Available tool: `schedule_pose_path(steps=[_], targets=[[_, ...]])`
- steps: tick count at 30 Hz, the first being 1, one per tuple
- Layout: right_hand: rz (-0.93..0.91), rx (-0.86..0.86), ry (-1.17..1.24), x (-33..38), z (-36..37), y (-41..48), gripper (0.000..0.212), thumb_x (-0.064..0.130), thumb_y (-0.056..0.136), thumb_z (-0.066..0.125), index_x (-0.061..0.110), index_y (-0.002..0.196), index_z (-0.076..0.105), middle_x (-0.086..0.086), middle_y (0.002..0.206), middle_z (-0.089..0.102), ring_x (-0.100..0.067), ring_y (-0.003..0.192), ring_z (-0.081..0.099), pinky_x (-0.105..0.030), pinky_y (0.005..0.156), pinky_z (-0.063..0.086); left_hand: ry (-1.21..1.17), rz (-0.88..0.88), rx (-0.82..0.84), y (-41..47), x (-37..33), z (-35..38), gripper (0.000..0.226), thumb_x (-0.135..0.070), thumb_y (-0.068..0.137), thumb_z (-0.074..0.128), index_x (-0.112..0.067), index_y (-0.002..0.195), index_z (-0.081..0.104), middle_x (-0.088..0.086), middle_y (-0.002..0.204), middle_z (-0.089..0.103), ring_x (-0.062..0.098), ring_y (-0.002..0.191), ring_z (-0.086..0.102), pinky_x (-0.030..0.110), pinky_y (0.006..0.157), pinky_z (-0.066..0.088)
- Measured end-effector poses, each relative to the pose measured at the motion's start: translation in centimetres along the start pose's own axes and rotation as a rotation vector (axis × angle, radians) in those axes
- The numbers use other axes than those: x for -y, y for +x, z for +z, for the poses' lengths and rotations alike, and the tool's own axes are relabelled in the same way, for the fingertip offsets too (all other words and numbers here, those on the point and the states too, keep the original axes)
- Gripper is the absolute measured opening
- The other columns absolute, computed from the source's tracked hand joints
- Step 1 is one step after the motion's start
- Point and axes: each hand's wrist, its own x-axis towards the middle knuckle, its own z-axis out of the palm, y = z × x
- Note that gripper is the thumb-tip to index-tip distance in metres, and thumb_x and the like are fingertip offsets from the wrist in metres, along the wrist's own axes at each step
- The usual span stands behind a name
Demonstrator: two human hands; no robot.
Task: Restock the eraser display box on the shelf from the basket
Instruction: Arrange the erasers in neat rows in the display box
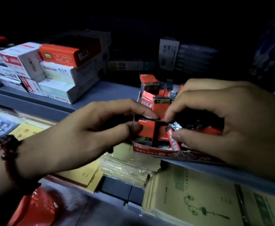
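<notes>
The red eraser display box [169,153] sits at the front edge of the blue-grey shelf [104,93], holding several red and black "2B" erasers [161,101] in wrappers. My left hand [78,136] pinches one red and black eraser [147,131] between thumb and forefinger at the box's front left corner. My right hand [228,118] reaches into the box from the right, its thumb and forefinger closed on wrapped erasers [174,128] beside that one. The basket is not clearly in view.
Stacked white, green and orange stationery boxes [58,70] fill the shelf's left part. Below the shelf lie yellow notebooks [193,198] and clear-wrapped packs [128,167]. A red plastic object [39,207] shows at the lower left. The shelf's back is dark.
</notes>
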Motion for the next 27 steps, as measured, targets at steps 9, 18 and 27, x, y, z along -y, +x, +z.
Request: schedule_pose_path(steps=[9, 18, 27], targets=[[0.077, -0.044, -0.046, 0.8, 0.2, -0.2, 0.017, 0.024, 0.079, 0.075, 0.032, 0.092, 0.066, 0.010, 0.080, 0.059, -0.013, 0.074, 0.056, -0.017, 0.062, 0.040, 0.026, -0.046, 0.054, -1.3, -1.7, 0.4, 0.034, -0.047, 0.097, 0.059, -0.033, 0.127, 0.061, -0.004, 0.097, 0.074, 0.023, 0.087, 0.074, 0.042, 0.073, 0.056], [0.200, -0.038, 0.052, 1.3, 0.1, 0.6, 0.028, 0.001, 0.084, 0.066, 0.026, 0.075, 0.075, 0.008, 0.087, 0.056, -0.011, 0.075, 0.057, -0.015, 0.062, 0.041, -0.122, -0.087, -0.032, -1.3, -1.9, 1.8, 0.043, -0.043, 0.088, 0.065, -0.022, 0.125, 0.059, 0.021, 0.104, 0.068, 0.046, 0.096, 0.062, 0.066, 0.087, 0.050], [0.207, 0.149, -0.042, 1.6, -1.3, -0.5, 0.020, 0.039, 0.087, 0.063, 0.029, 0.095, 0.078, 0.013, 0.101, 0.045, -0.002, 0.090, 0.053, -0.020, 0.077, 0.046, -0.082, -0.100, -0.078, -1.5, -1.9, 2.4, 0.034, -0.045, 0.090, 0.064, -0.030, 0.120, 0.059, 0.025, 0.090, 0.062, 0.030, 0.068, 0.053, 0.044, 0.063, 0.047]])
